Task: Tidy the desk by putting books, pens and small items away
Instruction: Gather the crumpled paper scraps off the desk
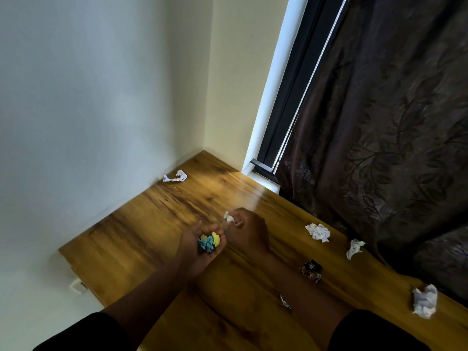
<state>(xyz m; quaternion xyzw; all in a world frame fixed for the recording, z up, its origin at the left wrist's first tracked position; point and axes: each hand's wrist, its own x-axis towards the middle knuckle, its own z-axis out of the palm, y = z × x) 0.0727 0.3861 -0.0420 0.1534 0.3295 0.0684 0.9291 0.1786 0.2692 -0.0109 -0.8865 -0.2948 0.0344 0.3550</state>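
A wooden desk (157, 224) with a warm, streaked grain fills the lower half of the view, pushed into a corner where two pale walls (101, 97) meet. Along its right edge hangs a dark brown curtain (392, 122) with a leaf pattern, and between curtain and wall a strip of black window frame (291, 97) lets in a bright line of daylight that falls across the desktop. The left hand (202, 245) is held palm up above the middle of the desk, its fingers cupped round a small bunch of blue and yellow crumpled paper (209, 242) lying in the palm. Just beside it, the right hand (249, 230) pinches a small white paper scrap (229, 217) between fingertips; this hand is somewhat blurred. Other litter lies loose on the wood: a twisted white paper strip (176, 176) in the far corner near the wall, a crumpled white paper ball (318, 232) and a smaller white paper wad (354, 248) near the curtain, a dark shiny wrapper (311, 271) closer in, a larger white crumpled sheet (425, 301) at the right edge, and a tiny silvery foil scrap (285, 302) beside the right forearm. Both forearms end in dark sleeves (374, 330) at the bottom of the view.
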